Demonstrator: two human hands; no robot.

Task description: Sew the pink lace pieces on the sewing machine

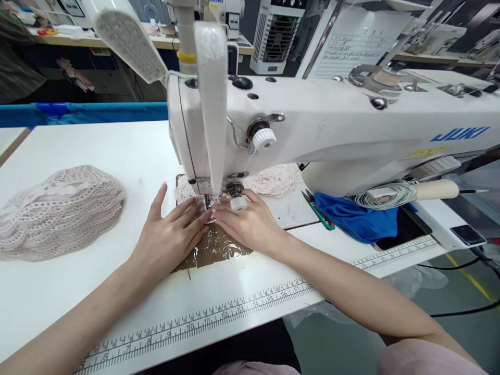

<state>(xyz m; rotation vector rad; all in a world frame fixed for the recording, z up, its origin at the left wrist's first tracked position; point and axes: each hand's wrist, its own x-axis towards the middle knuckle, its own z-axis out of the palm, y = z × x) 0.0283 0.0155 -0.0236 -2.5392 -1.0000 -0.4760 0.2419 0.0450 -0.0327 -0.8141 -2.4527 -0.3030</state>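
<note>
A pale pink lace piece [184, 190] lies under the presser foot of the white sewing machine [320, 114]. My left hand [167, 234] rests flat on the lace, left of the needle, its fingers stretched out and its thumb spread away. From the right, my right hand [250, 221] has its fingers bent together on the lace close to the needle; their tips are partly hidden by the machine's white knob. More lace [275, 179] shows behind the machine head; whether it is the same piece, I cannot tell. Both hands lie over a brown, shiny taped patch [221, 245].
A heap of lace pieces [66, 213] sits on the left of the white table [140, 151]. On the right are green-handled snips [320, 213], blue cloth [359, 216], a dark phone [410, 229] and a coiled cord [386, 195]. A ruler strip [203, 323] runs along the front edge.
</note>
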